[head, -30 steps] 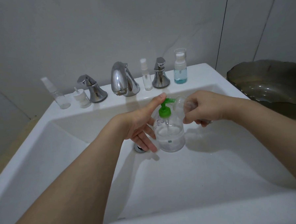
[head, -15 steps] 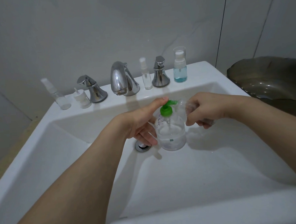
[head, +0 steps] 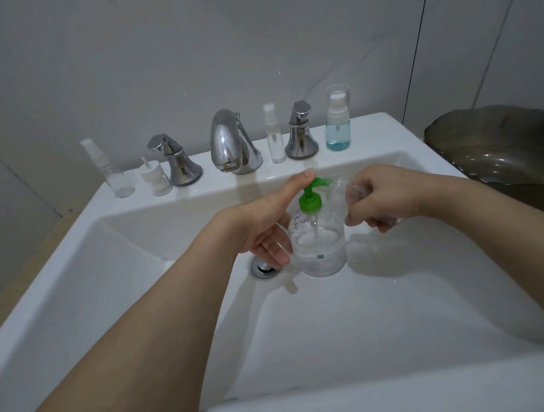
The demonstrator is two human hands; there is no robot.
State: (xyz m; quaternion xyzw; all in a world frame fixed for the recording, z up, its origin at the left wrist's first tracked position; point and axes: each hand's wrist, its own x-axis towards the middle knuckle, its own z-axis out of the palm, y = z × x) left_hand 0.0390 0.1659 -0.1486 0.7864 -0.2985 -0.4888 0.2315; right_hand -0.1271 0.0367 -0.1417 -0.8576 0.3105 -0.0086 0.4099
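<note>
**Sink station: pump bottle in both hands' work, little change**

Count, task things: one clear pump bottle (head: pixel 322 250) with one green pump (head: pixel 311 202); one small clear container (head: pixel 342 191).

Hands: the left hand (head: pixel 265 225) wraps the pump bottle from its left side, fingers curled on the wall, thumb lying on top of the pump head. The right hand (head: pixel 380 197) grips the small clear container, fingers closed round it, its mouth right at the pump's nozzle.

Place: the pump bottle stands upright over the middle of the sink (head: pixel 79 279) basin, just right of the one drain (head: pixel 264 267). Cannot tell whether its base touches the basin floor.

Count, back ledge of the sink: four small bottles, namely a clear spray bottle (head: pixel 117 173) and a white-capped jar (head: pixel 156 182) toward the left end, a slim spray bottle (head: pixel 274 139) right of centre, and a blue-liquid bottle (head: pixel 338 123) toward the right end. Two tap handles (head: pixel 176 163), one spout (head: pixel 231 145) between them. One dark glass bowl (head: pixel 498 150) sits beyond the sink's right edge.

Against a second ago: both holds are unchanged and the thumb stays on the pump head. The left fingers have drawn in closer to the bottle wall. Ledge items have not moved.
</note>
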